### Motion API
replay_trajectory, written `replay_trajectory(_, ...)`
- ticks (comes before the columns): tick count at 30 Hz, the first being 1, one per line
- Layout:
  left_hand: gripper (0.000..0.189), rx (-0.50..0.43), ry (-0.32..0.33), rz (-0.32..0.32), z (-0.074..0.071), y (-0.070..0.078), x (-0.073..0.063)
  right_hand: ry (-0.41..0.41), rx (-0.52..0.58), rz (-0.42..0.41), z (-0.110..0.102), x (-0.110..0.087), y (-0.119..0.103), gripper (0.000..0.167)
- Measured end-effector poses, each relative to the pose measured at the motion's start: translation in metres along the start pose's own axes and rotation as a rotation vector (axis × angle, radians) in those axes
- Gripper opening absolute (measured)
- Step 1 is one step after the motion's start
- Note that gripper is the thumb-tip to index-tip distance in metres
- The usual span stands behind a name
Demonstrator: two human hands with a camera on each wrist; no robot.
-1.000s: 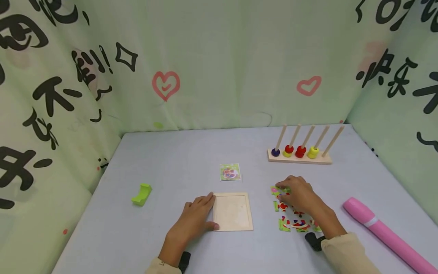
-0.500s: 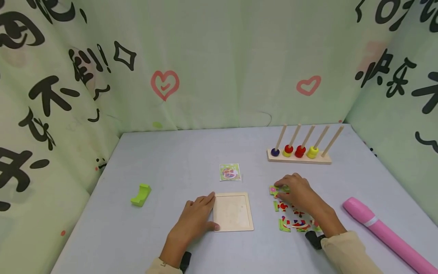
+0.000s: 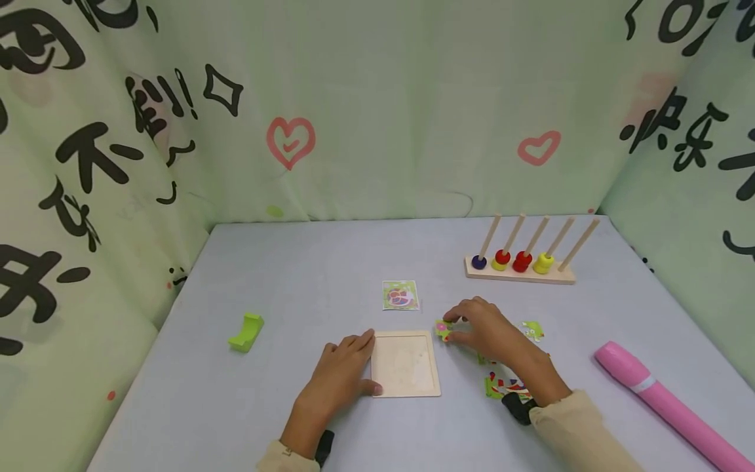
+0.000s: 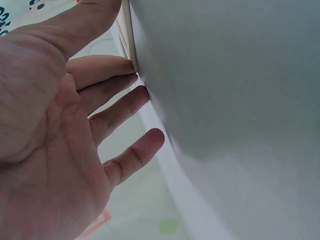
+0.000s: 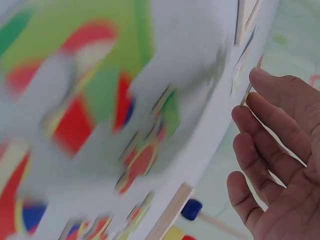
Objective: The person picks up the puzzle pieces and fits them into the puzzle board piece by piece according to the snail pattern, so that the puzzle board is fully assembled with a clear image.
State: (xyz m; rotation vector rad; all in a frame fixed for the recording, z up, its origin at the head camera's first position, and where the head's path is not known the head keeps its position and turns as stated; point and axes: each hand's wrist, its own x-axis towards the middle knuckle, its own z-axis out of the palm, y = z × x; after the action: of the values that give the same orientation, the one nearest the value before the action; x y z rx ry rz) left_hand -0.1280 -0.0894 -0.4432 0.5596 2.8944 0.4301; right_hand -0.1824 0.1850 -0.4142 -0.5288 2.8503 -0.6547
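Note:
My left hand (image 3: 337, 375) rests against the left edge of a square wooden puzzle tray (image 3: 407, 364), with its fingers nearly straight. In the left wrist view, fingertips (image 4: 142, 92) touch near the tray's edge. Between thumb and fingers of my right hand (image 3: 492, 334) is a green jigsaw piece (image 3: 441, 331) with a pink flower, just right of the tray. The piece shows edge-on in the right wrist view. Other jigsaw pieces (image 3: 494, 387), red, green and blue, lie under and beside my right forearm, which partly hides them.
A small picture card (image 3: 400, 296) lies behind the tray. Back right stands a wooden peg counter (image 3: 519, 276) with coloured beads. A green curved block (image 3: 246, 333) sits at left, and a long pink roll (image 3: 666, 400) lies along the right side.
My right hand has moved left toward the tray, carrying the flower piece away from the other pieces. My left hand keeps its place at the tray's edge.

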Motion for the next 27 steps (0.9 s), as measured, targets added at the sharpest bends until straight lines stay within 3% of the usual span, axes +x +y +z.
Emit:
replay_trajectory(15, 0.086, 0.032, 0.008, 0.011, -0.005, 0.002, 0.002, -0.051, 0.018, -0.157, 0.038, 0.028, -0.054, 0.022)
replay_trajectory(27, 0.085, 0.033, 0.011, 0.012, -0.004, 0.002, -0.002, -0.007, 0.001, -0.191, 0.055, 0.035, -0.065, 0.022)
